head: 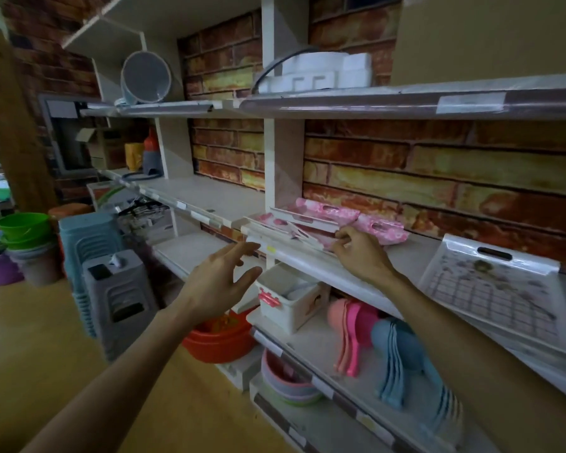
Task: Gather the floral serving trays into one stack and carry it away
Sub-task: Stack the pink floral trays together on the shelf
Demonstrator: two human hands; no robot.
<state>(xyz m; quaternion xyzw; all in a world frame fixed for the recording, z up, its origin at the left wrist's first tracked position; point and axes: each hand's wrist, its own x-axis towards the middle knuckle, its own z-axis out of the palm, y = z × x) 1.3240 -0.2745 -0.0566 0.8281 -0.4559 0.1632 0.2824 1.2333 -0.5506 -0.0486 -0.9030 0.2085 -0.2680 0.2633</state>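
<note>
Pink floral trays [327, 217] are seen against a rust-and-yellow brick wall [438, 171], with green buckets [23, 227] far left and an orange basin [218, 341] below.

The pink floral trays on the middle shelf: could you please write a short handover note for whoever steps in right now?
Left hand: open, fingers spread, in the air just below the shelf edge, holding nothing.
Right hand: fingers curled at the near edge of the pink floral trays; a firm grip cannot be told from this view.
Trays: a loose, uneven pile on the middle shelf, with one more pink tray lying to the right, partly apart from the pile.
Done: nothing is stacked neatly or lifted yet.
Left: square the trays into one stack, lift it with both hands and carry it away.
</note>
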